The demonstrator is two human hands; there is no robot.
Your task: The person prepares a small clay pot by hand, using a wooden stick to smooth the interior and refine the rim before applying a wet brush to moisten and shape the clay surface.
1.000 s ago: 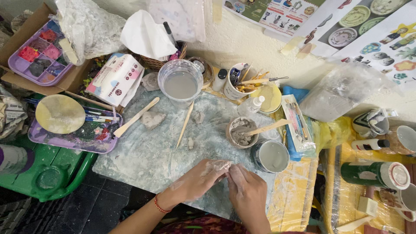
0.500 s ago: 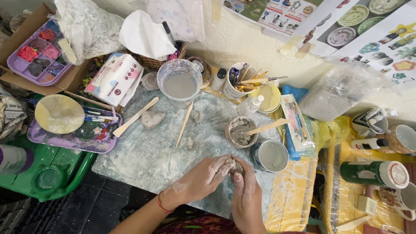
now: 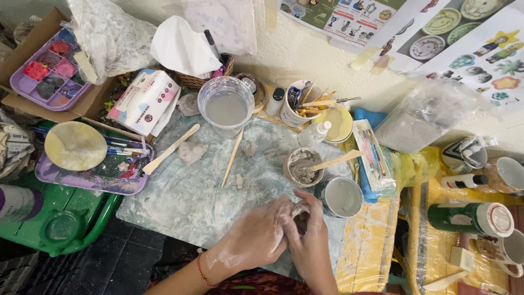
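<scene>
Since earlier: my hands have closed tighter together. Left hand [image 3: 256, 235] and right hand [image 3: 310, 240] both cupped around clay lump [image 3: 299, 212], at 7 o'clock from cup [image 3: 339, 196].

A cream plaster wall [image 3: 305, 54] carries posters [image 3: 464, 38] above dark floor tiles [image 3: 136, 257].
</scene>
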